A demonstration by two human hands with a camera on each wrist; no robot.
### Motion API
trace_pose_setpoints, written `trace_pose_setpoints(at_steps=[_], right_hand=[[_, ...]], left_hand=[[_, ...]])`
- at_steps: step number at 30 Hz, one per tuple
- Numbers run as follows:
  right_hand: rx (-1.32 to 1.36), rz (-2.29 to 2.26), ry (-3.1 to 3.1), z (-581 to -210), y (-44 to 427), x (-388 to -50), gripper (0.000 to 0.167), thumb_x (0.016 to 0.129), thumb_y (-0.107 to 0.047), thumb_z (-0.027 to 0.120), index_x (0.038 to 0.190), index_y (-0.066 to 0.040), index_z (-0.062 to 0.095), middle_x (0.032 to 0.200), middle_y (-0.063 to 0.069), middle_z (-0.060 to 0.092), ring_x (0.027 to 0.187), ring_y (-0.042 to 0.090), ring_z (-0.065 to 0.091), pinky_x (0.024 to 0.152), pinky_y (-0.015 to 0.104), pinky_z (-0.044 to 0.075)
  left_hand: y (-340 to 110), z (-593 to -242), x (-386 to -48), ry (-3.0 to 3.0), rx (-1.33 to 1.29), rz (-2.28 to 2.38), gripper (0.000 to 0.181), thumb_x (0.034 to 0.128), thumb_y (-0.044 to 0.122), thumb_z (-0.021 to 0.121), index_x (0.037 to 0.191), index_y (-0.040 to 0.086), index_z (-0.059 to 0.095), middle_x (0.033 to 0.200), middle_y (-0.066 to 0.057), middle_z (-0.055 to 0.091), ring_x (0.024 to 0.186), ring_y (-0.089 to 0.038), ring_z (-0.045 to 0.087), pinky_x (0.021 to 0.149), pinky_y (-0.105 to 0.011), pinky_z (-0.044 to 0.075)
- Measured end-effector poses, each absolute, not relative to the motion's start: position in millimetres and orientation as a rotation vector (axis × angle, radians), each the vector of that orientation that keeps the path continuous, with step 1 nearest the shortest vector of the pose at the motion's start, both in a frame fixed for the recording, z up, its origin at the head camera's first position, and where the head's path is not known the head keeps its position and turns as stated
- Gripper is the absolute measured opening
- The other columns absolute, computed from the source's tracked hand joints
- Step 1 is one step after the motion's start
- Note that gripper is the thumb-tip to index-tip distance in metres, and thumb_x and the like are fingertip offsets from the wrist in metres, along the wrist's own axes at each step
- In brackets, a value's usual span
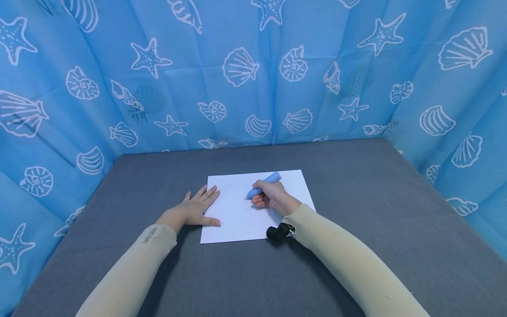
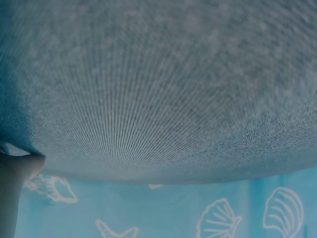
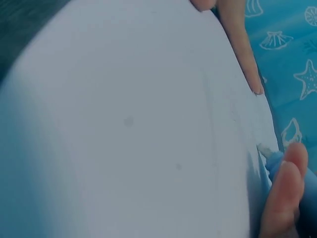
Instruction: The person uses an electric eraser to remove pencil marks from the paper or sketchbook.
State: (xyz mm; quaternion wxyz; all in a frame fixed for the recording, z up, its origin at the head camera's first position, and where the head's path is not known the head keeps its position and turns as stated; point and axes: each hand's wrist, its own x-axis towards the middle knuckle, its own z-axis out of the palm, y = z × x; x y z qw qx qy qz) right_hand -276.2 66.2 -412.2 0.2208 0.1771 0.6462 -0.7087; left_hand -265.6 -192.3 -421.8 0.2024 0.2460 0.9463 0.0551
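Note:
A white sheet of paper [image 1: 233,224] lies on the grey cloth-covered table. My right hand [image 1: 277,198] grips a thick light-blue pen [image 1: 273,177] over the middle of the sheet, its barrel leaning up to the right. In the right wrist view the pen's pale tip [image 3: 263,149] is at the paper's surface; whether it touches I cannot tell. My left hand [image 1: 194,211] rests flat with spread fingers across the sheet's left edge. Only a sliver of that hand [image 2: 22,166] appears in the left wrist view. No clear marks show on the paper.
The grey table [image 1: 356,185] extends around the sheet. A blue curtain [image 1: 253,101] with white shells and starfish hangs along the back and both sides. Below my right wrist sits a small black device [image 1: 279,232], over the sheet's lower edge.

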Motion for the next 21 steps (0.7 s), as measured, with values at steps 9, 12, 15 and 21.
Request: trace_pose_setpoints(at_steps=[9,12,15,21], right_hand=[[0.445,-1.933,1.779,-413.9,64.2,-275.4,0.021,0.092,-0.015,0.061,0.085,0.005,0.064,0.058,0.008,0.061,0.046,0.011,0.057,0.048,0.023,0.052],[0.435,-1.930,1.781,-414.6,64.1,-275.2,0.022,0.092,-0.015,0.062,0.086,0.005,0.064,0.058,0.008,0.061,0.047,0.011,0.057,0.048,0.023,0.052],[0.438,-1.928,1.792,-414.5,64.9,-274.6,0.022,0.092,-0.015,0.062,0.084,0.005,0.064,0.058,0.008,0.061,0.046,0.011,0.057,0.048,0.023,0.052],[0.418,-1.915,1.776,-414.0,65.5,-274.4,0.021,0.092,-0.014,0.062,0.083,0.005,0.064,0.057,0.008,0.061,0.045,0.011,0.057,0.047,0.023,0.052]], left_hand=[[-193.3,-424.0,-266.4,2.637,0.695,0.176,0.111,0.0799,0.079,0.050,0.157,0.013,0.005,0.163,-0.006,-0.005,0.147,-0.034,-0.010,0.109,-0.067,-0.005],[-192.6,-423.5,-266.1,2.638,0.696,0.171,0.109,0.0811,0.077,0.051,0.157,0.013,0.006,0.163,-0.006,-0.004,0.147,-0.034,-0.010,0.109,-0.067,-0.004],[-191.9,-422.6,-265.9,2.635,0.705,0.184,0.109,0.0811,0.077,0.051,0.157,0.013,0.006,0.163,-0.007,-0.004,0.147,-0.034,-0.010,0.109,-0.067,-0.005],[-192.1,-421.9,-265.4,2.632,0.705,0.201,0.112,0.0794,0.079,0.051,0.157,0.013,0.006,0.163,-0.007,-0.005,0.147,-0.034,-0.011,0.108,-0.068,-0.005]])
